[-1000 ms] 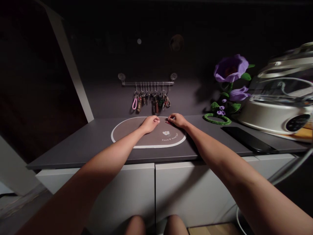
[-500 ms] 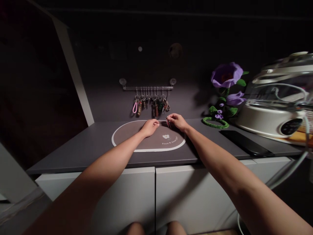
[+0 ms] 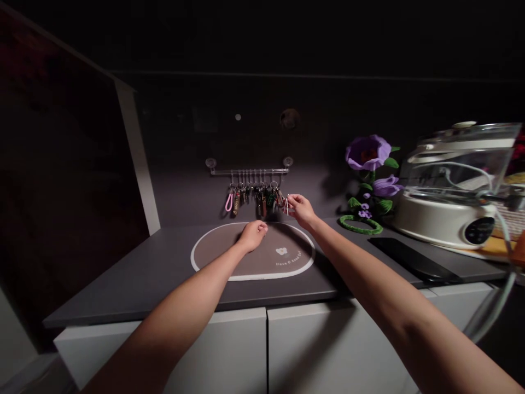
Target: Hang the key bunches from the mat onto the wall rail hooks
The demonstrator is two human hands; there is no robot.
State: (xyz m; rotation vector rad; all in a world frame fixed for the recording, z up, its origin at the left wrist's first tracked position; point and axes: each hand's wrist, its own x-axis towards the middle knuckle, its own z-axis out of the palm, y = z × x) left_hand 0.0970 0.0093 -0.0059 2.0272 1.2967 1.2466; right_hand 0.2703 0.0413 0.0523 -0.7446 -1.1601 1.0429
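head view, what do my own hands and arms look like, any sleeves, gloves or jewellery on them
The left hand and right hand are bare, without gloves. The left forearm and right forearm show no sleeves, watch or bracelet. The fingers are too small to rule out a thin ring.
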